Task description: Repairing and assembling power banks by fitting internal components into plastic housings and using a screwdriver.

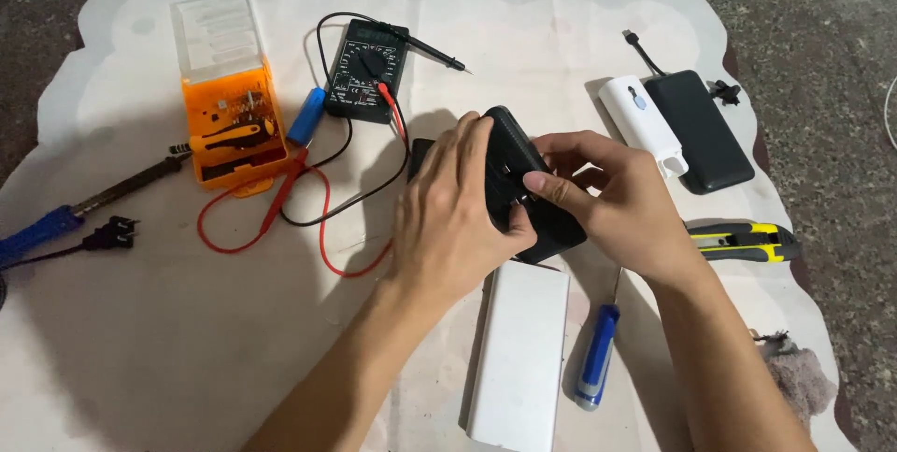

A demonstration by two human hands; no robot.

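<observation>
Both hands hold a black rectangular box-shaped device [523, 186] tilted above the white mat [187, 321]. My left hand [448, 218] wraps its left side, thumb pressed on the top face. My right hand [612, 204] grips its right side, fingers curled over the top edge. Just below the hands lies a flat white rectangular case [520, 354]. A blue-handled screwdriver [595, 354] lies next to it on the right.
A black multimeter [366, 69] with red and black leads, a blue cylindrical cell [306, 115] and an orange bit set box [229, 101] lie at the back left. A blue-handled soldering iron [56, 223] sits far left. White [642, 125] and black power banks [699, 129] and a yellow-black utility knife [743, 241] lie at the right.
</observation>
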